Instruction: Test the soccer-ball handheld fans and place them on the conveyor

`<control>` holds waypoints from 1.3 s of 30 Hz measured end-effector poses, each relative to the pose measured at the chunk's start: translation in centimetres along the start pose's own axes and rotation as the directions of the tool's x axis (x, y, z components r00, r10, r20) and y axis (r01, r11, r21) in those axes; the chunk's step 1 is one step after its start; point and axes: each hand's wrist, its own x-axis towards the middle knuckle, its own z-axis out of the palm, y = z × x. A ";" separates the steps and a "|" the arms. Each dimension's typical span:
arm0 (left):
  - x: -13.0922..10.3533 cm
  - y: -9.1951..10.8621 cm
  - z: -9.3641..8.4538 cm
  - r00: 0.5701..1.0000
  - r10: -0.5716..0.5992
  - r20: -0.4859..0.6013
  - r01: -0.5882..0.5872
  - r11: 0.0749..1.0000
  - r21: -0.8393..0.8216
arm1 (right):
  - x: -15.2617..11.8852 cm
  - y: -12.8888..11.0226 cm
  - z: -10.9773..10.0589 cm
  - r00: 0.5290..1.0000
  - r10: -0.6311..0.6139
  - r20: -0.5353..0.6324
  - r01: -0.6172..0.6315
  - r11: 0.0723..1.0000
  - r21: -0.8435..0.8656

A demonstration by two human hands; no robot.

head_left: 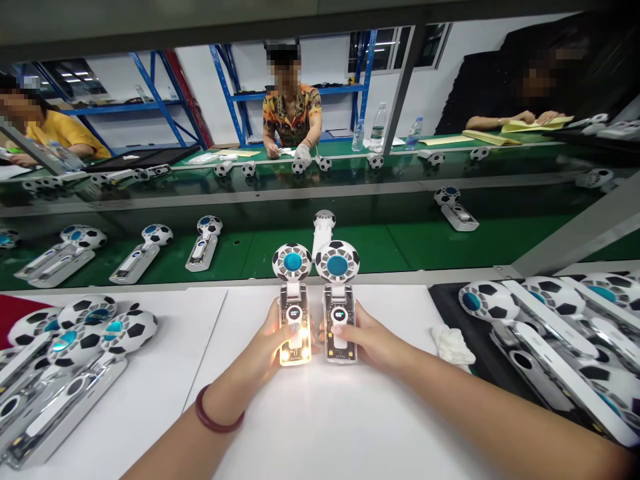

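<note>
Fans (337,265) seemed light, stiff; my left fingers (285,335) and right fingers (346,332) each clamped a body (341,352), safest hold, fragile heads (293,262) beyond.

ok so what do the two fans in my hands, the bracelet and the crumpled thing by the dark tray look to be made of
Left fan and right fan: probably hard plastic, clear over the handles, since circuitry shows through; glossy white and black heads.
Bracelet: smooth, dark red; stone, glass or plastic, I can't tell.
Crumpled thing: soft white cloth or tissue, judging by its folds.
</note>
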 end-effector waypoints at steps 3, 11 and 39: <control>0.1 -0.2 -0.1 1.000 0.012 -0.018 -0.012 1.000 -0.003 | 0.1 0.3 -0.2 0.999 -0.038 0.023 0.038 0.999 0.012; 0.2 -0.3 -0.1 0.999 0.020 -0.030 -0.020 1.000 -0.007 | 0.2 0.6 -0.6 0.994 -0.075 0.082 0.076 0.997 -0.006; 0.2 -0.4 -0.4 0.999 0.010 0.042 -0.009 1.000 -0.010 | 0.3 0.6 -0.8 0.989 -0.067 0.135 0.069 0.998 -0.008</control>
